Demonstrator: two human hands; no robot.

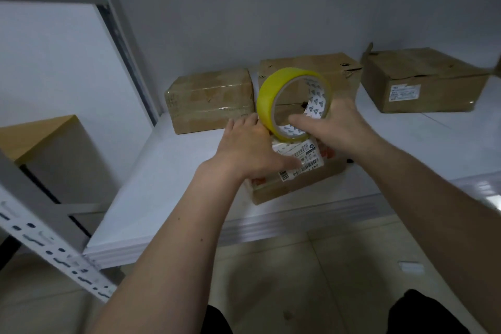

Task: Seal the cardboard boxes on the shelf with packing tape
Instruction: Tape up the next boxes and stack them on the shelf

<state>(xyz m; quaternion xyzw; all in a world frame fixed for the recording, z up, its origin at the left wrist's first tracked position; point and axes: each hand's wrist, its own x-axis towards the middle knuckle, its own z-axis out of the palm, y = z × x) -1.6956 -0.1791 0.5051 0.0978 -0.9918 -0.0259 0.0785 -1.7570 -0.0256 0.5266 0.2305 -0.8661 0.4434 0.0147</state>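
Observation:
A yellow roll of packing tape (267, 95) stands on edge over a small cardboard box (287, 184) near the shelf's front edge. My right hand (333, 125) grips the roll, with the thumb through its core. My left hand (249, 149) lies flat on the box top beside the roll, fingers straight, thumb over the white shipping label (309, 157). Three more cardboard boxes sit further back: one at the left (208, 100), one behind the roll (336, 73), one at the right (423, 81).
The white shelf board (162, 184) has a rounded front edge. A grey perforated upright (40, 238) crosses the lower left and another upright (122, 43) rises behind it. A wooden-topped cabinet (40, 138) stands left of the shelf. Tiled floor lies below.

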